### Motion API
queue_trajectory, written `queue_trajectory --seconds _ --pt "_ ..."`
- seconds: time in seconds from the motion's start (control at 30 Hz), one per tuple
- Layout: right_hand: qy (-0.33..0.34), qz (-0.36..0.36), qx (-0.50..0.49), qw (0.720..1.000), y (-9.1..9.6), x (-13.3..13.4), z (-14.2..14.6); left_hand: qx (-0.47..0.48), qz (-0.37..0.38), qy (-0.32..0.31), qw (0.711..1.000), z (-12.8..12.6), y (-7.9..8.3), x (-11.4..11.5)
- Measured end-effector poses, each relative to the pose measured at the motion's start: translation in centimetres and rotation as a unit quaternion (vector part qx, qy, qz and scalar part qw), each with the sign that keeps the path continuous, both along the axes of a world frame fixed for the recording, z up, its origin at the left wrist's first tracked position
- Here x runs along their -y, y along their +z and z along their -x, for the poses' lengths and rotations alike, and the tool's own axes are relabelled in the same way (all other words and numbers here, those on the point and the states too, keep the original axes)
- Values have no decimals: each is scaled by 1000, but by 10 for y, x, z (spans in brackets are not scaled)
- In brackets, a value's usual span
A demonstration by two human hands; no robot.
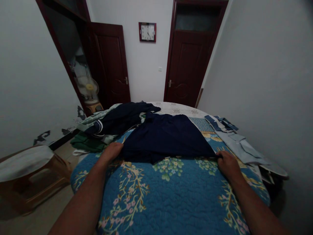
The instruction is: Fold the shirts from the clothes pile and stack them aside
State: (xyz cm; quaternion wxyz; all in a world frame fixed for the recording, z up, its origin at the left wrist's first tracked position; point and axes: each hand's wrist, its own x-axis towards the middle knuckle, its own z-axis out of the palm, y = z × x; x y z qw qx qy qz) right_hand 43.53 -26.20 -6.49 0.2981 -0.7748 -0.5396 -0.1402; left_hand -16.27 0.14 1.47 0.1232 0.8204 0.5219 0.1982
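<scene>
A dark navy garment [168,137], shaped like wide shorts or a skirt, lies spread over the blue flowered quilted cover [181,202]. Its gathered, narrower edge points away from me and its wide edge faces me. My left hand [114,151] is closed on the near left corner. At the near right corner, my right hand [228,163] pinches the cloth edge. Beyond my left hand sits a heap with a navy piece of clothing with white stripes [122,117] and a green cloth [88,142].
Folded light grey clothing [241,148] and a blue patterned piece [221,123] lie along the right side. A stool [26,163] stands at the left, with a fan [89,87] beyond the open door [109,62]. Pale cloth [183,109] covers the table's far end.
</scene>
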Motion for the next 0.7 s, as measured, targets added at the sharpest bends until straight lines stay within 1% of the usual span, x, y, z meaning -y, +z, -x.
queue_trajectory --seconds 0.03,0.1,0.17,0.2,0.23,0.33,0.4,0.43,0.5,0.57,0.6,0.63,0.7 --pt "-2 0 0 1000 0 0 0 12 19 4 1000 0 2 2" --pt "-7 2 1 1000 0 0 2 55 72 34 995 -2 4 7" --pt "-9 2 0 1000 1 -1 5 124 120 83 981 -8 2 11" --pt "-8 1 0 1000 2 -1 7 156 135 98 973 -13 0 13" --pt "-3 0 0 1000 3 -1 8 178 140 100 969 -18 -3 13" --pt "20 -5 -4 1000 7 -1 12 207 129 58 968 -28 -13 13" --pt "41 -13 -13 999 9 -1 14 212 112 51 969 -29 -17 12" --pt "51 -16 -17 998 10 -1 14 220 109 63 967 -28 -16 12" --pt "62 -21 -25 998 11 -1 14 240 103 113 958 -24 -14 12" --pt "52 -23 -28 998 13 0 14 239 89 166 953 -21 -9 13" --pt "39 -24 -28 999 14 0 15 225 79 183 954 -20 -6 14" --pt "26 -24 -26 999 14 0 15 205 70 189 958 -20 -4 15" --pt "10 -18 -21 1000 16 0 17 165 58 179 968 -21 0 15"
